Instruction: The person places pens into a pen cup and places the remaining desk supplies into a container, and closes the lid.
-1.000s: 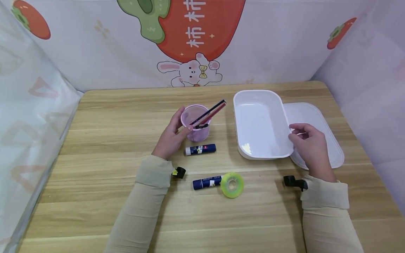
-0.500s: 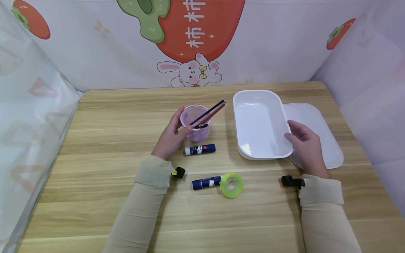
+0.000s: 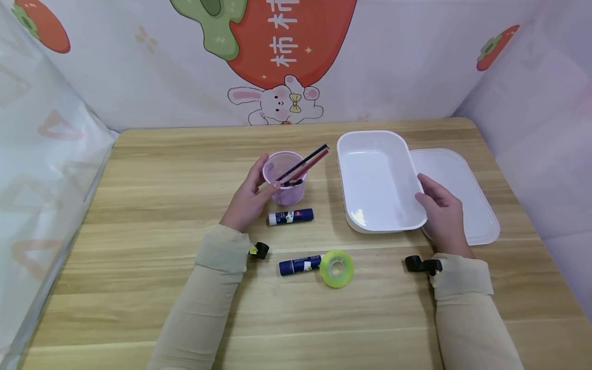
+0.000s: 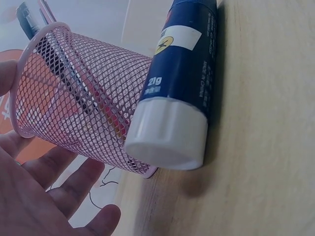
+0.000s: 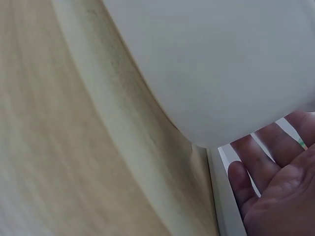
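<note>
The shallow white plastic container with rounded corners (image 3: 379,190) lies at 3 o'clock from the pale pink mesh pen cup (image 3: 291,197), on the wood-grain table (image 3: 115,216).

Change noted: one second ago the right hand (image 3: 445,216) met the container's right rim with its fingers drawn in; now the thumb laps over that rim and the fingers lie along the outer wall. Container and cup show no clear shift. Assessment: the right hand's hold appears better seated, and the container is judged not yet displaced.

Orientation: the container's mouth faces up; its long axis runs from about half past eleven to half past five. The cup is roughly upright, mouth up, and the slim dark and red writing tools (image 3: 302,162) in it lean toward 2 o'clock.

Grip: the right hand grips the container's long side at 3 o'clock. The left hand (image 3: 246,205) holds the cup from its 8 o'clock side, thumb at the rim; firmness cannot be told.

Surroundings: the flat white rounded lid (image 3: 474,205) lies at the container's 3 o'clock, part hidden by it. A navy glue stick with a white cap (image 3: 290,217) lies at the cup's 6 o'clock, cap toward 9. Farther toward 6 lies a second navy glue stick (image 3: 298,265), with the yellow-green tape roll (image 3: 336,282) at its right end.
</note>
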Demonstrator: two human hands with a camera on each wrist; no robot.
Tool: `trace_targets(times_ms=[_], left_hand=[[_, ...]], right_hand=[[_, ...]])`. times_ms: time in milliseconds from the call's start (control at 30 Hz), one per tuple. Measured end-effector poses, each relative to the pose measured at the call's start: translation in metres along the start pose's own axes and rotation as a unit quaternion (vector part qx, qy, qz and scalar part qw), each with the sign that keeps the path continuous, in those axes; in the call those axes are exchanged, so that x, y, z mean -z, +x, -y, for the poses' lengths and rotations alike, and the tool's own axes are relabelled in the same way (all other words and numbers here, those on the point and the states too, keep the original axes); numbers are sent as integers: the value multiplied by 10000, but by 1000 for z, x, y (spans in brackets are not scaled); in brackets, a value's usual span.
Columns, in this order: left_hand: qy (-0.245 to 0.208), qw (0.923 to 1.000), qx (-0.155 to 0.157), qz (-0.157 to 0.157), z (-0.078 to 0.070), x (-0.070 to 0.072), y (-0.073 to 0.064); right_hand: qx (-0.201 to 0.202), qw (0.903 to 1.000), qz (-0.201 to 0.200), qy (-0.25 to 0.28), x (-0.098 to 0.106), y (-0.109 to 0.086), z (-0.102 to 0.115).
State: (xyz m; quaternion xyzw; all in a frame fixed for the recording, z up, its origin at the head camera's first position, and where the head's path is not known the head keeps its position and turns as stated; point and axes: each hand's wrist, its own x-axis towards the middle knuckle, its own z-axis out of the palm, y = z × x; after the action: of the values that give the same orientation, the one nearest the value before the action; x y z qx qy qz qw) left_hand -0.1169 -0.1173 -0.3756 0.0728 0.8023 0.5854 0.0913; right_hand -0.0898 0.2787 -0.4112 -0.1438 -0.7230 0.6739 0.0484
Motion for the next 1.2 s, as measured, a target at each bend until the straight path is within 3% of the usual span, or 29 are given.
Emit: trace_targets(times_ms=[200, 533, 767, 1200], left_hand=[[75, 9998, -142, -68, 10, 0, 5], [119, 9999, -30, -1, -5, 3, -3], [501, 9983, -155, -263, 10, 13, -8], [913, 9953, 333, 36, 13, 17, -28]], right_hand=[[64, 9999, -4, 115, 0, -1, 2], [59, 9997, 33, 234, 1, -1, 0], [23, 9994, 105, 325, -2, -1, -1], [-157, 9998, 32, 135, 1, -4, 3]])
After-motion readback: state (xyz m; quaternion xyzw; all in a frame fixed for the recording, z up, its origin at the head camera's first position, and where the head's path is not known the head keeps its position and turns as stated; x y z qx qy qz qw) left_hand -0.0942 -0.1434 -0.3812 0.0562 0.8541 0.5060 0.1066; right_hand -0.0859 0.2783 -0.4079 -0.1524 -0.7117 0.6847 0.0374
